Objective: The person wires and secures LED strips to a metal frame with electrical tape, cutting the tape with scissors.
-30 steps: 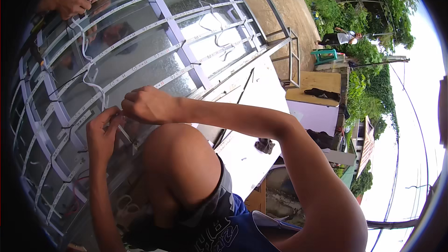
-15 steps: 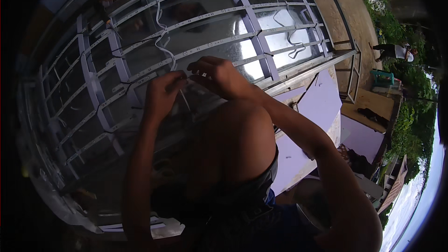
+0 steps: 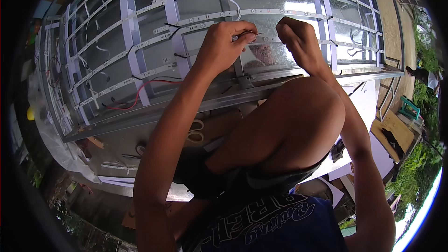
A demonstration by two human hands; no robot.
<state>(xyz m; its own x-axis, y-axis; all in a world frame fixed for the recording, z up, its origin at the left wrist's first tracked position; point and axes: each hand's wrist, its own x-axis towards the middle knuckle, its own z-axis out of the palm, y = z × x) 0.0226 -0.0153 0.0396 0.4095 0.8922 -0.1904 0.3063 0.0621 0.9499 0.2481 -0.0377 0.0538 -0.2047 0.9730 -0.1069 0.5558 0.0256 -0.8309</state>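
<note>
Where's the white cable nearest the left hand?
Head view, top centre: the white cable crosses the LED strips and runs down to the left hand's fingers.

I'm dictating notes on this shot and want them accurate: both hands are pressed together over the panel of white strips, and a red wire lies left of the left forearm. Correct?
Not quite: the left hand and right hand are apart over the panel of white strips, as the head view shows. A red wire lies left of the left forearm.
</note>
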